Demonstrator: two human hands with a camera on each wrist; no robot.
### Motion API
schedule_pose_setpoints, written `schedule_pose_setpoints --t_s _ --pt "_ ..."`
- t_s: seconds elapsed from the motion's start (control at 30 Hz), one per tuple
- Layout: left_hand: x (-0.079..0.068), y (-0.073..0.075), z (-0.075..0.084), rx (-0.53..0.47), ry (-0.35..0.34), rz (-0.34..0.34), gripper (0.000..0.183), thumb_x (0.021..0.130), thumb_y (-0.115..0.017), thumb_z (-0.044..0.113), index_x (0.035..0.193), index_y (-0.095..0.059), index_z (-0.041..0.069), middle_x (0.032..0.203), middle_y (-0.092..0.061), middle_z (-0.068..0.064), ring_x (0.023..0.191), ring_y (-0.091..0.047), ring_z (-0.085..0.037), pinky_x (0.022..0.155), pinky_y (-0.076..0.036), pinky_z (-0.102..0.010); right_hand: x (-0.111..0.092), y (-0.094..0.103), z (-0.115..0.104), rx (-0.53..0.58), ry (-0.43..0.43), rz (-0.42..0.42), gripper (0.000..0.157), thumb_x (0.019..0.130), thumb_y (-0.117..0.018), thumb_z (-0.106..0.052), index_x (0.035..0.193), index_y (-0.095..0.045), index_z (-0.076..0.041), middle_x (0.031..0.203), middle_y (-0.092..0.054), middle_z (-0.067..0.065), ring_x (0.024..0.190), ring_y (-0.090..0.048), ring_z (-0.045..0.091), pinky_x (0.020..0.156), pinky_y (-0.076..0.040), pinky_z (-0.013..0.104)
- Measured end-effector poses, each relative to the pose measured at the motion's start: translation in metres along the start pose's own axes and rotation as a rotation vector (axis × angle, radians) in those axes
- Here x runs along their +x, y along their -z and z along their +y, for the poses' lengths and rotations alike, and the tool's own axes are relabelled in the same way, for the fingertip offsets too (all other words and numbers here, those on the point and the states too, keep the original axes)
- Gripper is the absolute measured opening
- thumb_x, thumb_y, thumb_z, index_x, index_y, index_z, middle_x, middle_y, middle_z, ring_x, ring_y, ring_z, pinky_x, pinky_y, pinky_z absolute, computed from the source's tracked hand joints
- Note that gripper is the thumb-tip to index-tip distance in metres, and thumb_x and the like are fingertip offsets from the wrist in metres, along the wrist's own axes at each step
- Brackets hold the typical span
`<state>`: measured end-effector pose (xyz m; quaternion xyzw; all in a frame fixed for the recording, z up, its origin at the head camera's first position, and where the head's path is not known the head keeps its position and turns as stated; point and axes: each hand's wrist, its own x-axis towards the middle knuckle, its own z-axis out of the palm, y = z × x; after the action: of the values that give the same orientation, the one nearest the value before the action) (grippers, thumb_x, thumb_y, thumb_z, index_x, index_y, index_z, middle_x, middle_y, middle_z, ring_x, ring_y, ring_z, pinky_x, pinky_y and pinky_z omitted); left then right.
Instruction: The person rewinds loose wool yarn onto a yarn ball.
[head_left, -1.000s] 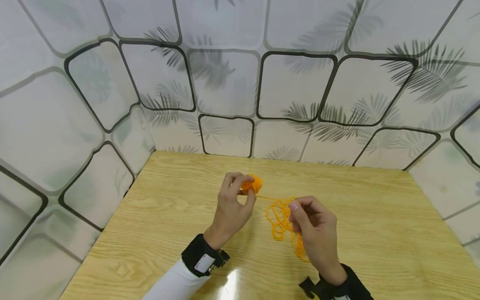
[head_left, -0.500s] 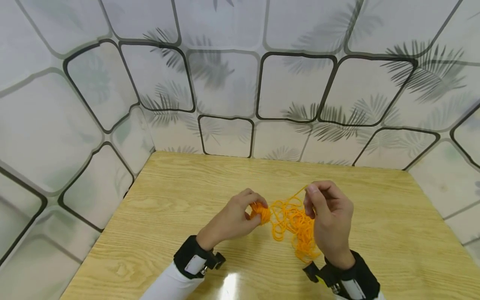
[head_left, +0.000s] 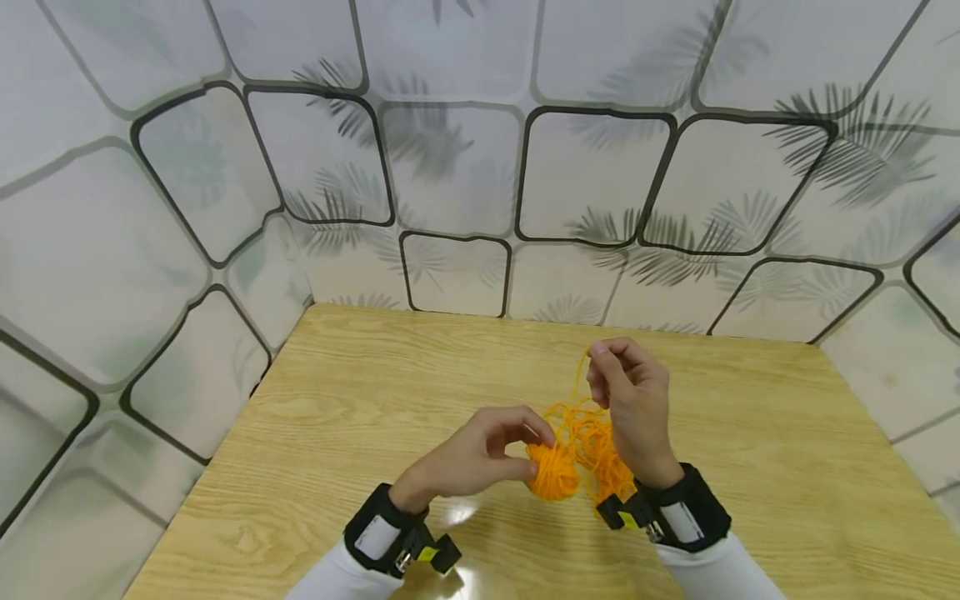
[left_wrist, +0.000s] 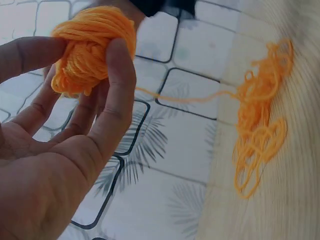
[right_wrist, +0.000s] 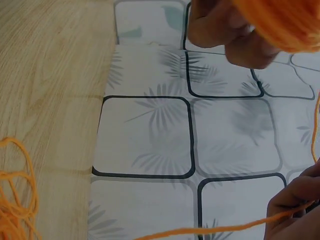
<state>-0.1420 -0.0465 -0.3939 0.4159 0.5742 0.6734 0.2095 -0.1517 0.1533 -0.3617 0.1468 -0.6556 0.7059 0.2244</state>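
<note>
An orange yarn ball (head_left: 553,472) is held between the thumb and fingers of my left hand (head_left: 480,454), low over the middle of the table. The left wrist view shows the wound yarn ball (left_wrist: 95,50) gripped by the fingertips. My right hand (head_left: 633,400), raised to the right of it and farther back, pinches a strand of yarn (head_left: 579,375) between thumb and fingers. In the right wrist view that strand (right_wrist: 225,228) runs through the right hand (right_wrist: 295,210). Beneath the hands lies a loose heap of orange yarn (head_left: 603,454), partly covered by the right hand.
The wood-grain table (head_left: 360,375) reaches back to a patterned wall covering (head_left: 457,167) with leaf prints and dark outlines. Black wrist straps with small cameras (head_left: 682,508) sit on both wrists. Light reflects off the table near its front.
My left hand has brought the yarn ball nearer and to the right, below the loose yarn's left side. The right hand rose and went right, then came back a little left with the strand.
</note>
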Motion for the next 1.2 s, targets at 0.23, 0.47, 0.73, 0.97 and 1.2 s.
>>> schedule_pose_setpoints --t_s 0.23,0.47,0.73,0.97,1.2 --pt "0.001 -0.002 0.003 -0.132 -0.158 0.036 0.034 0.084 -0.062 0.004 0.112 -0.047 -0.005 0.112 -0.048 -0.014 0.105 -0.047 -0.022 0.095 -0.038 -0.051 -0.004 -0.007 0.008 -0.014 -0.072 -0.023 0.029 0.093 -0.054 -0.021 0.092 -0.054 0.009 0.068 -0.048 0.013 0.05 -0.038 0.019 0.043 -0.03 0.031" --pt "0.004 -0.005 0.006 -0.282 -0.166 0.104 0.043 0.078 -0.066 -0.004 0.114 -0.043 -0.002 0.118 -0.044 -0.015 0.107 -0.047 -0.028 0.082 -0.045 -0.053 -0.01 -0.013 0.01 -0.067 -0.133 -0.046 0.03 0.092 -0.055 -0.026 0.091 -0.056 0.003 0.068 -0.047 0.014 0.051 -0.038 0.021 0.043 -0.032 0.032" --pt "0.007 0.001 0.013 -0.137 -0.258 0.278 0.041 0.081 -0.062 -0.003 0.117 -0.042 -0.001 0.12 -0.045 -0.017 0.109 -0.047 -0.032 0.084 -0.048 -0.04 -0.024 -0.014 0.017 -0.137 -0.19 -0.072 0.028 0.091 -0.055 -0.03 0.092 -0.059 -0.002 0.066 -0.046 0.013 0.049 -0.038 0.02 0.041 -0.035 0.032" --pt "0.011 0.005 0.015 -0.062 -0.297 0.455 0.042 0.082 -0.063 -0.001 0.118 -0.042 -0.001 0.114 -0.05 -0.015 0.104 -0.05 -0.027 0.087 -0.045 -0.04 -0.04 -0.016 0.015 -0.144 -0.142 -0.176 0.017 0.093 -0.053 -0.02 0.09 -0.057 -0.003 0.067 -0.049 0.012 0.049 -0.04 0.019 0.04 -0.035 0.033" --pt "0.013 0.007 0.017 -0.113 -0.269 0.555 0.047 0.083 -0.063 0.002 0.124 -0.039 0.002 0.118 -0.043 -0.018 0.102 -0.05 -0.029 0.086 -0.046 -0.038 -0.051 -0.018 0.006 -0.19 -0.133 -0.283 0.011 0.093 -0.053 -0.016 0.089 -0.056 -0.006 0.069 -0.051 0.007 0.05 -0.044 0.024 0.041 -0.04 0.032"
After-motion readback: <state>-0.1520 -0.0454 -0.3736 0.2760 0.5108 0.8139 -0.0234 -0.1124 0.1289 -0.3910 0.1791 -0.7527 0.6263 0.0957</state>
